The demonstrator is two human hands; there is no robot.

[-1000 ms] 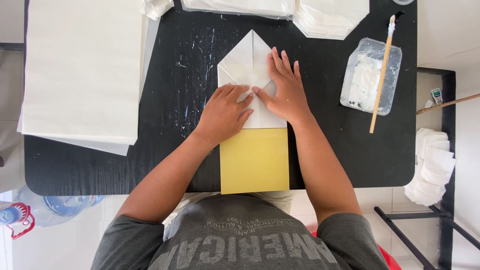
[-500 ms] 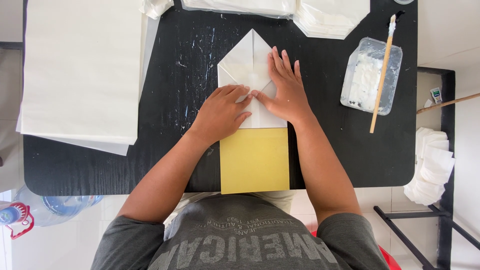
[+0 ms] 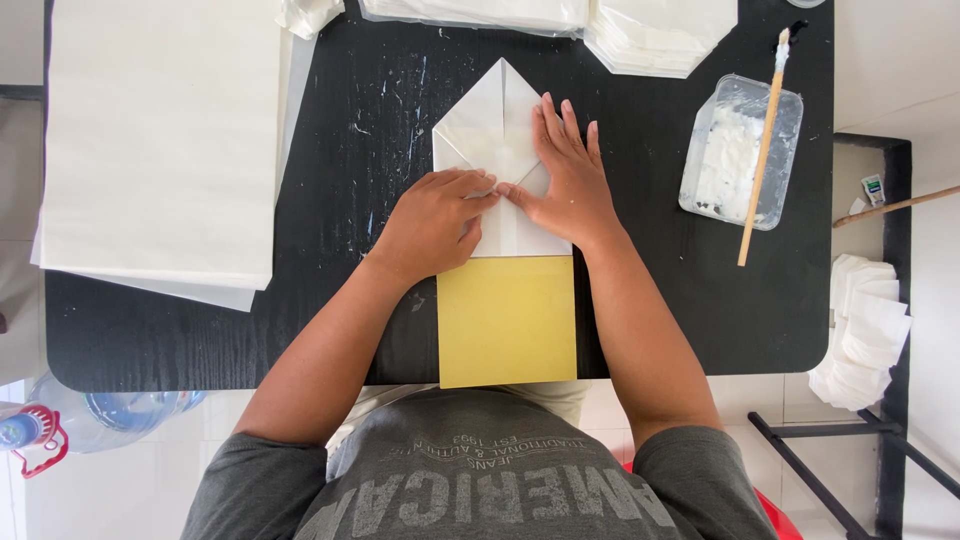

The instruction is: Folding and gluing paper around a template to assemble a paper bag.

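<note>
The left hand (image 3: 432, 222) is lying knuckles-up with its fingers curled loosely, their tips pressing on the middle of the white folded paper (image 3: 490, 130), while the right hand (image 3: 565, 185) is lying flat and spread, palm down, pinning the paper's right half; neither hand is gripping anything, and the two are meeting thumb to fingertip over the centre seam. Under them the paper is already showing a pointed top with two slanted flaps folded in, so the upper folds look done; the lower edge, just nearer the person than the hands, is still lying on a yellow square sheet (image 3: 507, 320) and looks unfinished. Beyond the right hand a clear tub of white paste (image 3: 735, 150) is sitting with a wooden brush (image 3: 762, 150) across it. Out past the left hand a big stack of white sheets (image 3: 160, 140) is covering the black bench (image 3: 330, 320).
</note>
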